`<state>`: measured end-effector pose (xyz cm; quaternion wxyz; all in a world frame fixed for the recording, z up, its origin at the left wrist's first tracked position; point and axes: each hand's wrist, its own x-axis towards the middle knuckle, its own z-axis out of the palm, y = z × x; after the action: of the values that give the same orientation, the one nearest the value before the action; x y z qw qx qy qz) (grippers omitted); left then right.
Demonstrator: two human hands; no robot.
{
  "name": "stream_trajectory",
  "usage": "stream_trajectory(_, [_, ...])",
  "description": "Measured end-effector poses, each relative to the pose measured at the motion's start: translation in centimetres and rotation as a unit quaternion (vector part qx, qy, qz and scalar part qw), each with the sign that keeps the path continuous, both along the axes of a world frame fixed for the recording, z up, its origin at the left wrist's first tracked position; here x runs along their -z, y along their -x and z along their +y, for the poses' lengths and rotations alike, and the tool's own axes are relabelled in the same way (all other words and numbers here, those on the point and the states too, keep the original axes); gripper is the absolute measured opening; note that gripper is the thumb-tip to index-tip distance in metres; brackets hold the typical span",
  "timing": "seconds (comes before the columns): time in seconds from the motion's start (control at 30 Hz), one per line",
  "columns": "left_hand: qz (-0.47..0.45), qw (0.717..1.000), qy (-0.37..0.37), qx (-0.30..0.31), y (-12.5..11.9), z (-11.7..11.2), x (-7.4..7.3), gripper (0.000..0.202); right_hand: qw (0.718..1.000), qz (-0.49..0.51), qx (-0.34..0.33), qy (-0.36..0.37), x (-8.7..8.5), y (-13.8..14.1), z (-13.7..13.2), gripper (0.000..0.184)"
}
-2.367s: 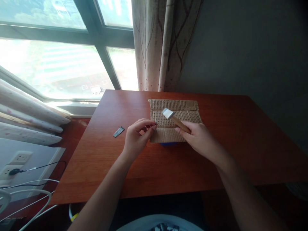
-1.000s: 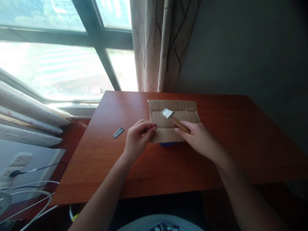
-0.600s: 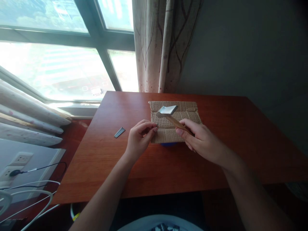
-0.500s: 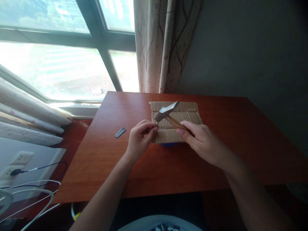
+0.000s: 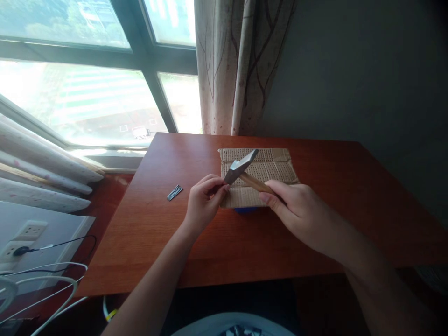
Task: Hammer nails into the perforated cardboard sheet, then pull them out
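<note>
My right hand [image 5: 297, 200] grips the wooden handle of a hammer [image 5: 255, 181], its metal head angled over the cardboard. The striking end of the head is right at the fingertips of my left hand [image 5: 206, 198]. Thumb and forefinger of that hand are pinched on a nail at the left edge of the cardboard; fingers and hammer head hide most of it. The flattened, perforated cardboard piece [image 5: 241, 198] lies beneath both the hammer and the fingertips. Left of my left hand, several loose nails [image 5: 174, 192] rest side by side on the table.
A blue thing [image 5: 245, 210] shows under the cardboard's near edge. The reddish-brown wooden table [image 5: 147, 242] stands by a window [image 5: 105, 102] and a patterned curtain [image 5: 224, 70]. At lower left are a wall socket [image 5: 31, 231] and white cables [image 5: 66, 278].
The hammer head has come down and slightly left to the left fingertips, with the right hand shifting a little right and down. The left hand has stayed nearly still.
</note>
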<state>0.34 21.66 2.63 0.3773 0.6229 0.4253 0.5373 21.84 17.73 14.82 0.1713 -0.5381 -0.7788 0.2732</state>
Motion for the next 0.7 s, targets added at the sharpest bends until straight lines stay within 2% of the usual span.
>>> stream_trajectory(0.27, [-0.012,1.0,-0.006,0.0,0.0,0.0,0.1,0.007,1.0,-0.001,0.017,-0.01,-0.2,0.1,0.1,0.031])
stream_trajectory(0.53, [-0.002,1.0,0.01,0.003,0.1,0.0,0.2,0.009,0.999,-0.031,0.032,0.014,0.5,-0.1,0.2,0.03])
stream_trajectory(0.7, [-0.017,1.0,0.018,0.004,0.0,-0.1,0.1,0.009,0.999,-0.004,0.034,0.004,0.8,-0.5,0.2,0.031])
